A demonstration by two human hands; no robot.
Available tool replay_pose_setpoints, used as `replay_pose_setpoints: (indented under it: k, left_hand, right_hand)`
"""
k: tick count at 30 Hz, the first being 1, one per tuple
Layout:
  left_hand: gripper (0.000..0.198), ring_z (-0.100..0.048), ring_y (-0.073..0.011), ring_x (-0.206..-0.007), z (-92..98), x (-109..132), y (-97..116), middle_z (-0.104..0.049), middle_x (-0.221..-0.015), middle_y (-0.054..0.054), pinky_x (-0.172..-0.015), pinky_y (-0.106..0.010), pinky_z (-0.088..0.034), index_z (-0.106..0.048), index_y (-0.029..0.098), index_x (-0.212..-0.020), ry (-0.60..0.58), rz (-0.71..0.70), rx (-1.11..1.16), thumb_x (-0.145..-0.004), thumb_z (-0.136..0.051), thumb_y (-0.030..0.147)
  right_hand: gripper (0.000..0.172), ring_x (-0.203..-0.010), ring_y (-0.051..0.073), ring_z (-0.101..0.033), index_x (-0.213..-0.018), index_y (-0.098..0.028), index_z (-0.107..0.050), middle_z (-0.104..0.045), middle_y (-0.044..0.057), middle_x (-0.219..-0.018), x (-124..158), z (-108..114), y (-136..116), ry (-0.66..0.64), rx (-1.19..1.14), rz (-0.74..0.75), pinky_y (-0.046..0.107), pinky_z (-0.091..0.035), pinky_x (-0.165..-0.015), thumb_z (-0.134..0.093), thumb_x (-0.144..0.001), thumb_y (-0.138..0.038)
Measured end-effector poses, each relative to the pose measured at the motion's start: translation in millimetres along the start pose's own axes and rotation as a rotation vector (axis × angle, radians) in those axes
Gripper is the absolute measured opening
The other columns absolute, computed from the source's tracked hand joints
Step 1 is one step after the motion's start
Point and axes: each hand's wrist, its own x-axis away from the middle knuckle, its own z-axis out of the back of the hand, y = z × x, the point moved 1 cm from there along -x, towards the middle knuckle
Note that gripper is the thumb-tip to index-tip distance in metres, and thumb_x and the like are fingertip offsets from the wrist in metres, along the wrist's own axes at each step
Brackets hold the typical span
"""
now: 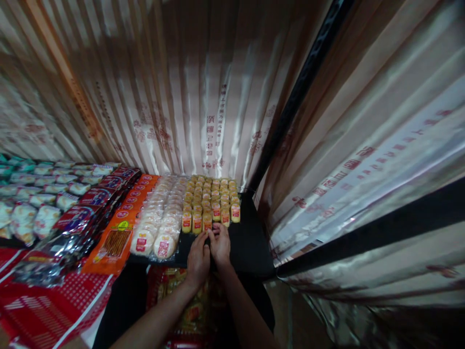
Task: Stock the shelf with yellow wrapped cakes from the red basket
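yellow packet point(207, 219) at left hand point(198, 257) and right hand point(220, 246), either grip's hold unclear

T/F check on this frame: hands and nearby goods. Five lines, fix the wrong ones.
1. The person's left hand and right hand are close together. True.
2. White round snacks in clear plastic lie between the orange plastic snack bags and the small yellow packs with red labels. True.
3. The orange bags lie right of the yellow packs. False: they lie to the left.
4. The left hand is on the white snacks. False: it is at the front of the yellow packs.
5. The pale, shiny fabric curtain bears reddish printing. True.
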Motion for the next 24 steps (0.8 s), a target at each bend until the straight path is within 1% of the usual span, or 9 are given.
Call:
replay_pose_setpoints:
  k: [3, 6, 8, 12, 14, 18, 19, 21, 24]
  left_hand:
    - [0.037, -0.051, -0.0205, -0.115, 3.3, 7.6, 2.9, -0.060, -0.119, -0.008, -0.105, -0.038, -0.034, -0.063, 0.018, -0.104, 0.016, 0.003, -0.014, -0.073, -0.043, 0.015]
    - [0.032, -0.058, -0.0206, -0.100, 6.1, 18.7, 5.9, -0.065, -0.102, -0.009, -0.094, -0.036, -0.043, -0.064, 0.018, -0.096, 0.002, -0.015, -0.037, -0.074, -0.042, 0.016]
    - [0.028, -0.060, -0.0198, -0.089, 8.2, 28.5, 5.0, -0.066, -0.091, -0.008, -0.085, -0.034, -0.046, -0.065, 0.019, -0.089, -0.031, -0.038, -0.040, -0.076, -0.040, 0.018]
    - [0.025, -0.060, -0.0184, -0.077, 16.2, 52.6, -6.8, -0.065, -0.080, -0.006, -0.072, -0.029, -0.047, -0.065, 0.021, -0.077, -0.131, -0.076, -0.011, -0.080, -0.040, 0.024]
    - [0.024, -0.061, -0.0189, -0.075, 23.1, 64.8, -15.5, -0.066, -0.077, -0.006, -0.071, -0.029, -0.047, -0.065, 0.021, -0.073, -0.166, -0.062, -0.014, -0.080, -0.042, 0.025]
    - [0.027, -0.063, -0.0224, -0.086, 38.7, 82.3, -34.9, -0.069, -0.091, -0.009, -0.082, -0.032, -0.047, -0.068, 0.022, -0.087, -0.221, -0.006, -0.002, -0.079, -0.042, 0.025]
    - [0.027, -0.063, -0.0231, -0.088, 41.9, 84.6, -40.6, -0.070, -0.092, -0.009, -0.083, -0.033, -0.046, -0.068, 0.022, -0.086, -0.236, 0.023, -0.016, -0.079, -0.042, 0.025]
    - [0.027, -0.063, -0.0238, -0.089, 46.0, 86.9, -53.3, -0.070, -0.091, -0.009, -0.084, -0.034, -0.046, -0.068, 0.021, -0.081, -0.273, 0.103, -0.091, -0.079, -0.041, 0.023]
    - [0.027, -0.063, -0.0225, -0.092, 44.2, 87.2, -73.8, -0.070, -0.093, -0.009, -0.085, -0.032, -0.044, -0.068, 0.019, -0.082, -0.407, 0.291, -0.324, -0.075, -0.042, 0.016]
  right_hand:
    - [0.027, -0.076, 0.017, -0.057, -0.094, -0.018, -0.053, -0.057, 0.008, -0.092, 8.6, 5.0, -2.1, 0.044, 0.004, 0.009, 0.030, -0.049, -0.070, -0.046, -0.081, -0.040]
    - [0.031, -0.079, 0.018, -0.058, -0.095, -0.018, -0.053, -0.058, 0.009, -0.092, 24.5, 10.3, -5.5, 0.044, -0.016, 0.006, 0.031, -0.048, -0.072, -0.038, -0.085, -0.043]
    - [0.032, -0.081, 0.019, -0.059, -0.094, -0.018, -0.053, -0.060, 0.010, -0.090, 39.1, 13.3, -7.0, 0.027, -0.044, -0.004, 0.032, -0.047, -0.074, -0.035, -0.086, -0.044]
    - [0.034, -0.078, 0.019, -0.060, -0.090, -0.020, -0.054, -0.063, 0.007, -0.082, 73.7, 18.3, -8.2, -0.053, -0.042, -0.059, 0.031, -0.046, -0.074, -0.028, -0.089, -0.042]
    - [0.034, -0.076, 0.019, -0.061, -0.085, -0.022, -0.055, -0.064, 0.007, -0.079, 92.0, 19.2, -8.9, -0.115, 0.001, -0.050, 0.030, -0.045, -0.072, -0.027, -0.089, -0.041]
    - [0.034, -0.075, 0.019, -0.062, -0.078, -0.023, -0.057, -0.066, 0.007, -0.077, 123.8, 12.3, -4.8, -0.211, 0.085, 0.055, 0.029, -0.046, -0.071, -0.028, -0.091, -0.037]
    - [0.034, -0.075, 0.019, -0.062, -0.078, -0.023, -0.058, -0.066, 0.007, -0.078, 129.1, 8.5, -1.4, -0.244, 0.129, 0.077, 0.029, -0.046, -0.072, -0.029, -0.091, -0.034]
    - [0.033, -0.077, 0.020, -0.064, -0.081, -0.021, -0.062, -0.069, 0.009, -0.082, 135.3, -1.4, 8.5, -0.378, 0.285, 0.077, 0.029, -0.047, -0.072, -0.031, -0.090, -0.024]
    - [0.032, -0.080, 0.024, -0.067, -0.088, -0.015, -0.068, -0.070, 0.015, -0.086, 135.2, -16.6, 26.6, -0.709, 0.680, 0.033, 0.031, -0.048, -0.071, -0.038, -0.080, -0.006]
